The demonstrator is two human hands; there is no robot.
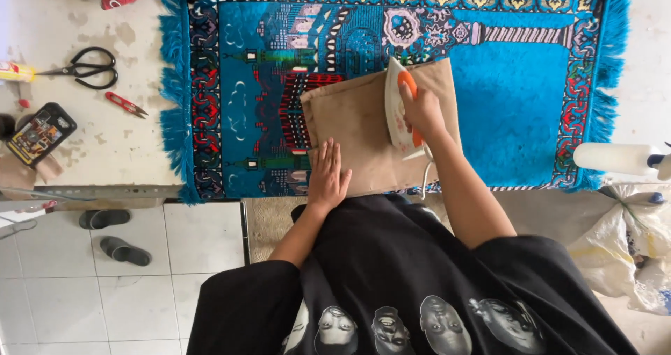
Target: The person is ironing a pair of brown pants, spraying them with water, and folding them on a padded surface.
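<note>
A folded tan cloth (pixel 353 121) lies on a blue patterned rug (pixel 510 96) spread over the table. My right hand (pixel 421 110) grips the orange handle of a white iron (pixel 395 107) that rests on the cloth's right half. My left hand (pixel 327 175) lies flat, fingers together, on the cloth's near left corner, pressing it down. A white cord runs from the iron back toward my body.
Black scissors (pixel 87 68), small red snips (pixel 126 104) and a dark phone (pixel 40 133) lie on the bare tabletop at left. A white roll (pixel 616 157) sits at the right edge. Sandals (pixel 115 236) rest on the tiled floor; a plastic sack (pixel 632 247) stands at right.
</note>
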